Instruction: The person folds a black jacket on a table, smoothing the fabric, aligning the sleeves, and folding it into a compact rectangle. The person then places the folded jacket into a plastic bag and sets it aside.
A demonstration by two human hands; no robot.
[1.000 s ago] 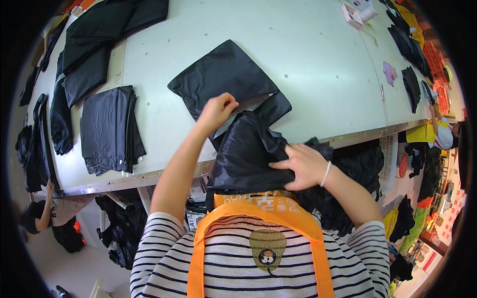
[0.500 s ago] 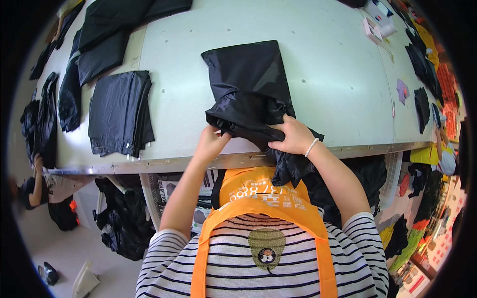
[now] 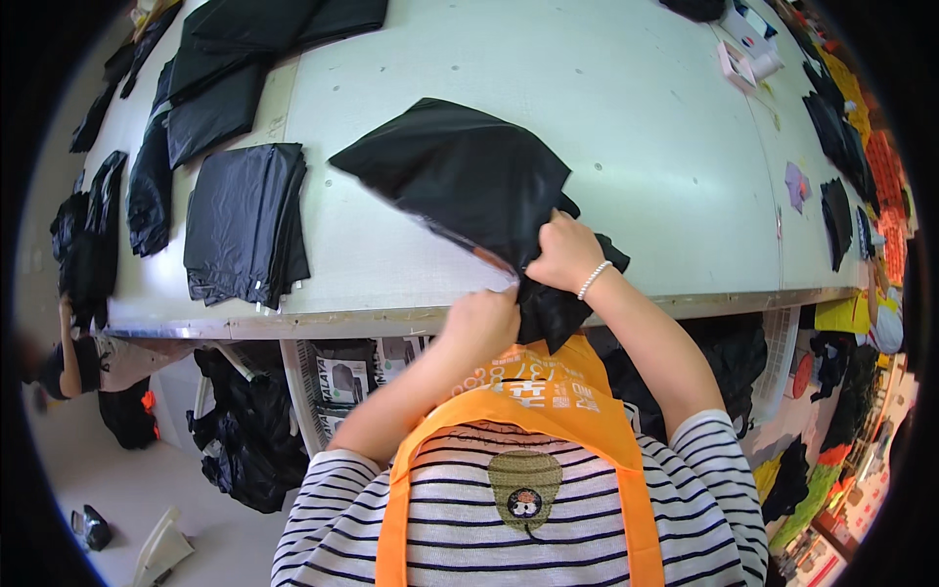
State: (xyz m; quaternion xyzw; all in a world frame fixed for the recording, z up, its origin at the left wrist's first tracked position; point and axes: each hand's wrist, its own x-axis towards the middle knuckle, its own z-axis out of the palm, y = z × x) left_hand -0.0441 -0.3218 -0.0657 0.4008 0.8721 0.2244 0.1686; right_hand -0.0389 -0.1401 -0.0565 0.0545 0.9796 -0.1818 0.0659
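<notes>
Both my hands grip a piece of thin black cloth [image 3: 469, 166], shiny like garment fabric, over the near edge of the table [image 3: 685, 215]. Its wide part fans out flat to the far left across the tabletop. My right hand [image 3: 569, 256], a beaded bracelet at its wrist, is closed on a gathered bunch of it. Just left of and below that, my left hand [image 3: 484, 318] is closed at the cloth's near edge, its fingertips partly hidden. Some bunched cloth hangs past the table edge between my hands and my orange apron [image 3: 548, 391].
Left of the cloth lies a neat stack of folded black pieces [image 3: 245, 225]. More black cloth [image 3: 210, 117] covers the far left. A small pink box [image 3: 736, 67] stands at the far right. Under the table hang black cloths [image 3: 245, 430]. Another person's arm [image 3: 68, 352] shows at the left edge.
The black cloth has swung round, its far end now pointing to the left. My left hand has moved right, close to my right hand, and the bunched opening has been pulled together.
</notes>
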